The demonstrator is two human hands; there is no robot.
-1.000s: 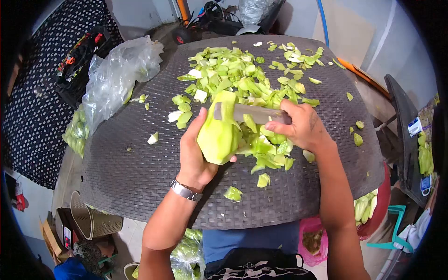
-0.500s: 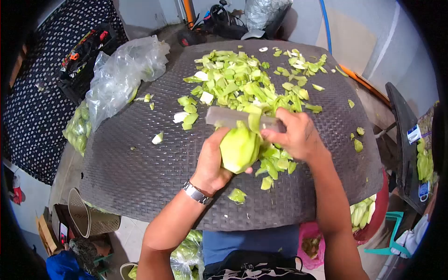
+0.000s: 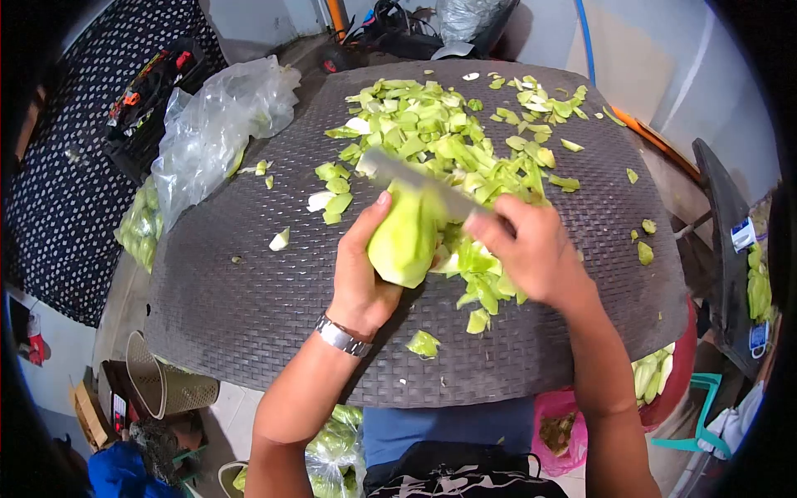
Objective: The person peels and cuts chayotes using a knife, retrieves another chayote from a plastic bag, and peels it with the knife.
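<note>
My left hand (image 3: 364,278), with a metal watch on the wrist, is wrapped round a pale green chayote (image 3: 404,245) held above the table. Much of its surface looks peeled, with flat cut facets. My right hand (image 3: 531,246) grips a wide-bladed knife (image 3: 440,192), whose handle is hidden in the fingers. The blade is blurred and crosses the top end of the chayote, pointing left. Beyond and below the knife lies a heap of green peelings (image 3: 423,124), some directly under my hands.
The dark woven-pattern table (image 3: 249,324) fills the middle. A clear plastic bag (image 3: 224,124) lies on its left edge. Below stand a beige basket (image 3: 178,390), a pink bag (image 3: 558,432) and a red tub (image 3: 682,357) with peeled chayotes. A teal stool (image 3: 701,415) is at right.
The knife has swung from nearly level to slanting down to the right. The chayote and my left hand have shifted slightly left. A peel strip that was on the blade no longer shows there.
</note>
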